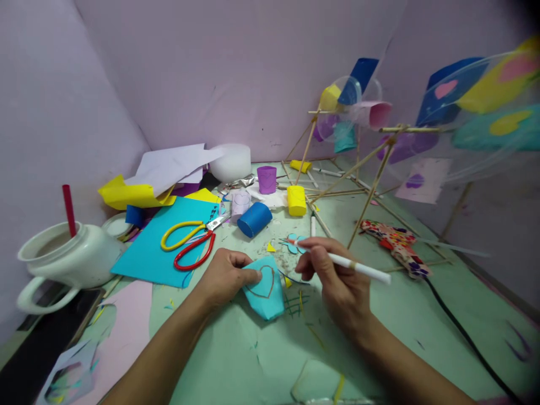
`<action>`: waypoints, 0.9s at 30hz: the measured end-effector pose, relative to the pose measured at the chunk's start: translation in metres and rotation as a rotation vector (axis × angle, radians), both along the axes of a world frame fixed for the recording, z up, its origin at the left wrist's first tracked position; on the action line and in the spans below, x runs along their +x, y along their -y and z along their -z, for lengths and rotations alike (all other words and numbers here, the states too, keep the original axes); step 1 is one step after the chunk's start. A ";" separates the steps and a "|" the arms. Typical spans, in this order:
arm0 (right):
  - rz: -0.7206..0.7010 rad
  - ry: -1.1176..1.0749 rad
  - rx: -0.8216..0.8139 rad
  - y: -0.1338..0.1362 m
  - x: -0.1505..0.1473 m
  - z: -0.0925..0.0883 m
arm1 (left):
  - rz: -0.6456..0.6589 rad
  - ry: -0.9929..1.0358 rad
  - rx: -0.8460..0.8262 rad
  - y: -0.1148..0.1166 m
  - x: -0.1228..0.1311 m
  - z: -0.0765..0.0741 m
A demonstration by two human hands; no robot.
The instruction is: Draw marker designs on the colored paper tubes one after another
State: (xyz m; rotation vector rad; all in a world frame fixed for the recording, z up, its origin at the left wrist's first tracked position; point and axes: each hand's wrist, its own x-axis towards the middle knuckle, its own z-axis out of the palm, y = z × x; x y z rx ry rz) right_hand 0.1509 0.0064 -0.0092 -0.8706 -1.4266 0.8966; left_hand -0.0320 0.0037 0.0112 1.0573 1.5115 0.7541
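My left hand [225, 275] pinches a light-blue paper cup [270, 304] at its upper left, the thumb lying on its front. A heart outline is drawn on that side in a reddish-brown line. Just to the right, my right hand [337, 275] grips a white marker pen [363, 269] between thumb and fingers. Its tip points left and is apart from the cup. Light-blue paper cut-outs [292, 243] lie behind the pen tip. Beyond my left hand, scissors with one yellow and one red handle [194, 257] rest on a blue sheet [147, 247].
Blue [255, 219], yellow [296, 201] and purple [266, 180] paper cups stand or lie behind. Stick frames [375, 174] carry wheels with paper cups at right. A white teapot [70, 275] is at left, a patterned cloth-covered object [394, 242] with a black cable at right.
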 end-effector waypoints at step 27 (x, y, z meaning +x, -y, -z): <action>-0.767 -0.748 -0.930 -0.014 -0.004 -0.005 | -0.172 0.290 0.544 0.006 -0.008 0.001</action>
